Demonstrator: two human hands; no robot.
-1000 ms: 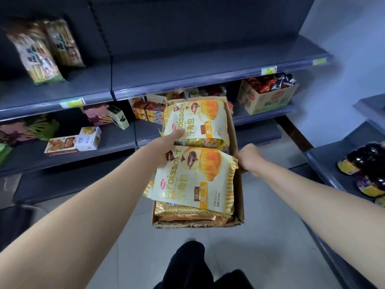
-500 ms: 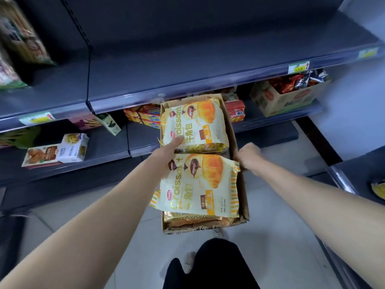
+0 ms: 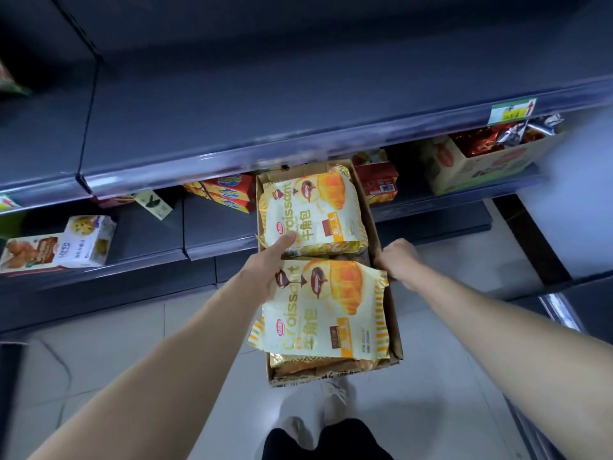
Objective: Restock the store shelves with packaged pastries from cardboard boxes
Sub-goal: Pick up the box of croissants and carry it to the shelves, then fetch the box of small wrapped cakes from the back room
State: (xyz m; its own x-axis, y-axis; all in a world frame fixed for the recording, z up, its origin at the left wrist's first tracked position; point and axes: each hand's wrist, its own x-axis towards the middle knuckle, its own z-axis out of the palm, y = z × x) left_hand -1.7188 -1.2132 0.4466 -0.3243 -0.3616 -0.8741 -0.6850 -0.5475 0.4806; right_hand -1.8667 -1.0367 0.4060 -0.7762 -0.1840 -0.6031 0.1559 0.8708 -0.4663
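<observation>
Head view: the person carries an open cardboard box (image 3: 331, 376) in the air in front of the shelves, above the floor. The right hand (image 3: 396, 260) is curled round the right wall of the box, about half way along it. The left hand (image 3: 265, 270) holds the left side, and its thumb lies flat on the far bag (image 3: 315, 214). Its other fingers are hidden under the edge of the near bag (image 3: 325, 310), so I cannot tell how they lie. Both bags are yellow croissant packs and lie on top of the box. Gold packs (image 3: 308, 363) show under them at the near end. The near bag sticks out over the left wall. The far end of the box is just below the front edge of the upper shelf (image 3: 265, 111), which has a price tag (image 3: 510, 111) at the right. On the lower shelf (image 3: 212, 240) behind the box stand red and yellow cartons (image 3: 225, 194), and further right an open carton (image 3: 491, 157) with shiny packets.

I judge the step to be bringing the box to the shelf, and no bag is placed yet. To do it well, the box should stay level, because the near bag is loose and could slide off to the left. The thumb on the far bag helps to hold it in place. It seems wise to rest the box on a shelf before one hand lets go. The bags are soft, so they should be lifted by the edges and not squeezed.
</observation>
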